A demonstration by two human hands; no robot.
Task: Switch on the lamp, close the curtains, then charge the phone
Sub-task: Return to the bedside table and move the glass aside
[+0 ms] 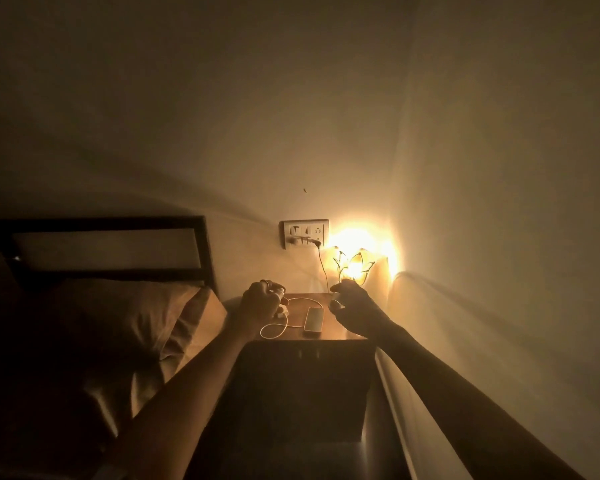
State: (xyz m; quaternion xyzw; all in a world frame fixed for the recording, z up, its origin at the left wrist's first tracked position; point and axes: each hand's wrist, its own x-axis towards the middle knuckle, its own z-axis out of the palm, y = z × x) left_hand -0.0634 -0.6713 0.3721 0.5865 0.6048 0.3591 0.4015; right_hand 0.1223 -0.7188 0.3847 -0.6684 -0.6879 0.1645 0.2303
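Two bare hands reach over the small wooden worktop [329, 336] of a bedside cabinet in a dim room lit only by the lamp [354, 268], which glows at the worktop's far right corner against the wall. The left hand [258, 303] has its fingers curled around a white charger plug [280, 310] at the worktop's left edge, and the white cable [293, 301] loops from it across the wood toward the phone [314, 319]. The phone lies flat near the middle of the worktop, between the two hands and touched by neither. The right hand [352, 311] hovers just right of the phone with its fingers bent inward, seemingly pinching something small and pale, though what it is cannot be made out in the low light. On the wall behind, a switch plate [304, 233] carries a dark plug whose cord hangs down toward the lamp. A pillow [146, 320] and dark headboard [101, 244] lie to the left.
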